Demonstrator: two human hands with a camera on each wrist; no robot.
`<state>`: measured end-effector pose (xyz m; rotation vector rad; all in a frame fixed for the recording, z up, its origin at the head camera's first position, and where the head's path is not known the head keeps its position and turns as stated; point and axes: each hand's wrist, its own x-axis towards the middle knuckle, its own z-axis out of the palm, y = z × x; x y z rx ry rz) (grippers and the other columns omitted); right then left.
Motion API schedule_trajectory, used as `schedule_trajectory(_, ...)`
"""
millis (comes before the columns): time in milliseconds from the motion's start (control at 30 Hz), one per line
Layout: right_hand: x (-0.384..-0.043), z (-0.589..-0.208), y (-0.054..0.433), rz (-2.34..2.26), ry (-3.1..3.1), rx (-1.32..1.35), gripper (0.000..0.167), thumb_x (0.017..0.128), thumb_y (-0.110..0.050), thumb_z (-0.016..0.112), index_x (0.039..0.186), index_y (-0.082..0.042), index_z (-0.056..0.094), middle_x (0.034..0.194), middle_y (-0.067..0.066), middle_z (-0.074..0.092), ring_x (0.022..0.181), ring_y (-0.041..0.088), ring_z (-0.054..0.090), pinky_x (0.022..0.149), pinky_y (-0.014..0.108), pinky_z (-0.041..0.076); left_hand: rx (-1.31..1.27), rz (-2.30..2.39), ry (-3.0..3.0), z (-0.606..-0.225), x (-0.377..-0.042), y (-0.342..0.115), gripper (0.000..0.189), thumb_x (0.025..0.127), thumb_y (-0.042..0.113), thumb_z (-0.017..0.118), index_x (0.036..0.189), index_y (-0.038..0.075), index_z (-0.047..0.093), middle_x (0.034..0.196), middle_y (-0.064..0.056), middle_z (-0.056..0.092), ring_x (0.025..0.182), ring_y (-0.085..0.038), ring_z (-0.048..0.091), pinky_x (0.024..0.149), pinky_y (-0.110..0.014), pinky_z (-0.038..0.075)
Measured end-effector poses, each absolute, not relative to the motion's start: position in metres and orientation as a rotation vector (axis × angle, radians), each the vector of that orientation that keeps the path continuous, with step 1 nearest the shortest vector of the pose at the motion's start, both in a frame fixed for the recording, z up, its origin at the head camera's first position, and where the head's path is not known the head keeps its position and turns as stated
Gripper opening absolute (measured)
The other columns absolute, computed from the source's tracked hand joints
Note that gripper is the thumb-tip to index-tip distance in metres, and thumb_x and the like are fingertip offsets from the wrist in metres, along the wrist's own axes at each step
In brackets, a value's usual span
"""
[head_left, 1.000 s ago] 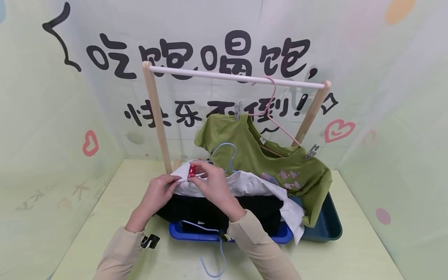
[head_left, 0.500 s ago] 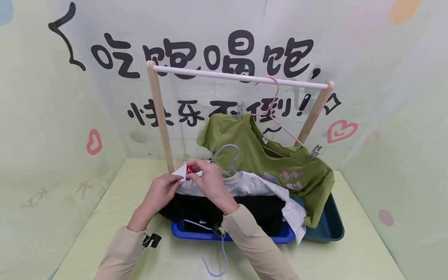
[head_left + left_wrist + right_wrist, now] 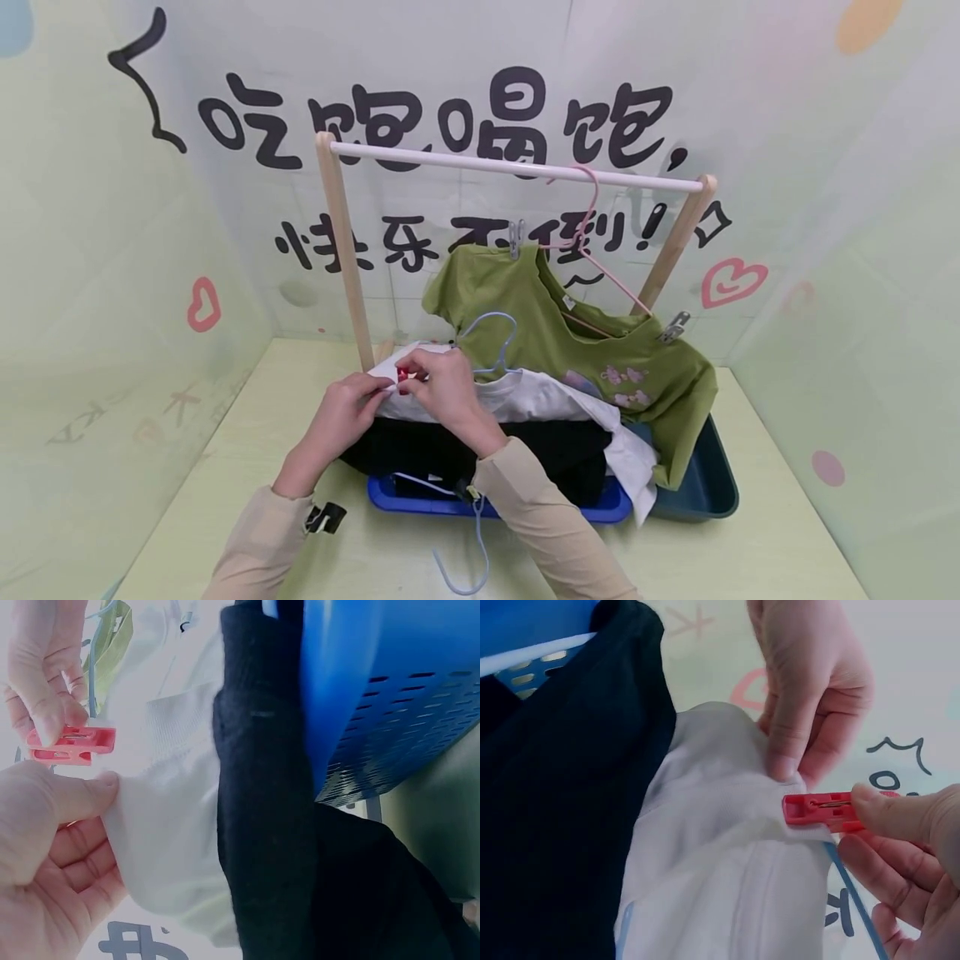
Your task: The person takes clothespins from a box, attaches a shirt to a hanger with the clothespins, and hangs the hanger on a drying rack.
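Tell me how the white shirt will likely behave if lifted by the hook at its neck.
The white shirt should be floppy: one end droops in folds in the head view. The pale blue hanger at its neck may keep the shoulders somewhat spread. The cloth could slide along that frame, which looks thin.

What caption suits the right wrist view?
Right grip pinches a red clip at the edge of a white garment held by left grip.

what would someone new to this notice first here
Probably the green fabric shirt, hanging from a slim pink hanger on a white rod. Next, the small red plastic clip, which the right hand pinches at the edge of a white fabric shirt, beside the left hand. Bold black lettering also stands out across the pale backdrop behind.
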<state>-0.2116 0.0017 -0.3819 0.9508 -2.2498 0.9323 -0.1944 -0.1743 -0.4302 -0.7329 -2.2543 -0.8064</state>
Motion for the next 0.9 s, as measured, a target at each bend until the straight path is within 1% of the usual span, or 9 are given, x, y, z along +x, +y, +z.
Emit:
schedule_trajectory(133, -0.212, -0.384, 0.004, 0.818, -2.274, 0.965, 0.024, 0.067, -0.012, 0.083, 0.088, -0.01, 0.072, 0.075, -0.003, 0.07, 0.067, 0.007, 0.066, 0.064, 0.022, 0.045, -0.742, -0.814, -2.246, -0.431, -0.195, -0.174, 0.018, 0.067, -0.014, 0.075, 0.082, -0.006, 0.068, 0.077, -0.015, 0.067, 0.069, -0.025, 0.063, 0.059, -0.038, 0.052)
schedule_trajectory(200, -0.212, -0.386, 0.005, 0.757, -2.305, 0.967, 0.029, 0.069, -0.016, 0.083, 0.094, -0.011, 0.071, 0.081, -0.003, 0.071, 0.074, 0.01, 0.065, 0.067, 0.028, 0.045, -0.74, -0.816, -2.252, -0.432, -0.196, -0.174, 0.018, 0.067, -0.014, 0.075, 0.082, -0.006, 0.069, 0.077, -0.015, 0.067, 0.069, -0.025, 0.063, 0.059, -0.038, 0.052)
schedule_trajectory(333, -0.209, -0.39, 0.008, 0.732, -2.323, 0.979, 0.04, 0.071, -0.017, 0.082, 0.108, -0.009, 0.068, 0.1, 0.001, 0.069, 0.093, 0.017, 0.062, 0.081, 0.031, 0.047, -0.732, -0.821, -2.269, -0.434, -0.196, -0.173, 0.019, 0.067, -0.014, 0.075, 0.082, -0.006, 0.069, 0.077, -0.015, 0.067, 0.069, -0.025, 0.064, 0.059, -0.038, 0.053)
schedule_trajectory(433, -0.203, -0.395, 0.012, 0.857, -2.237, 0.976, 0.043, 0.073, -0.013, 0.08, 0.112, -0.005, 0.066, 0.107, 0.006, 0.067, 0.101, 0.02, 0.059, 0.091, 0.031, 0.045, -0.729, -0.827, -2.274, -0.434, -0.195, -0.173, 0.019, 0.067, -0.014, 0.075, 0.083, -0.006, 0.069, 0.078, -0.015, 0.067, 0.069, -0.025, 0.064, 0.059, -0.039, 0.053)
schedule_trajectory(467, -0.2, -0.397, 0.014, 0.912, -2.202, 0.972, 0.041, 0.073, -0.01, 0.08, 0.111, -0.004, 0.065, 0.107, 0.007, 0.067, 0.101, 0.021, 0.059, 0.092, 0.03, 0.044, -0.731, -0.828, -2.273, -0.434, -0.195, -0.172, 0.019, 0.067, -0.014, 0.075, 0.083, -0.006, 0.069, 0.078, -0.015, 0.067, 0.069, -0.025, 0.064, 0.06, -0.039, 0.053)
schedule_trajectory(567, -0.191, -0.401, 0.021, 1.057, -2.119, 0.937, 0.035, 0.073, -0.004, 0.078, 0.106, -0.001, 0.066, 0.1, 0.01, 0.068, 0.094, 0.022, 0.06, 0.086, 0.029, 0.047, -0.719, -0.828, -2.278, -0.433, -0.194, -0.173, 0.019, 0.067, -0.014, 0.076, 0.083, -0.007, 0.069, 0.078, -0.016, 0.067, 0.07, -0.026, 0.064, 0.06, -0.04, 0.053)
schedule_trajectory(700, -0.181, -0.402, 0.032, 1.138, -2.106, 0.885, 0.03, 0.073, -0.001, 0.077, 0.102, -0.001, 0.068, 0.091, 0.011, 0.068, 0.085, 0.021, 0.061, 0.078, 0.03, 0.049, -0.701, -0.832, -2.285, -0.432, -0.192, -0.174, 0.02, 0.066, -0.013, 0.076, 0.083, -0.007, 0.069, 0.079, -0.016, 0.068, 0.071, -0.027, 0.065, 0.062, -0.041, 0.053)
schedule_trajectory(900, -0.173, -0.406, 0.05, 1.222, -2.075, 0.831, 0.03, 0.073, 0.001, 0.077, 0.102, 0.0, 0.068, 0.091, 0.012, 0.067, 0.084, 0.021, 0.062, 0.076, 0.029, 0.051, -0.705, -0.843, -2.279, -0.432, -0.193, -0.174, 0.019, 0.067, -0.013, 0.076, 0.083, -0.006, 0.069, 0.079, -0.016, 0.068, 0.072, -0.028, 0.065, 0.064, -0.042, 0.053)
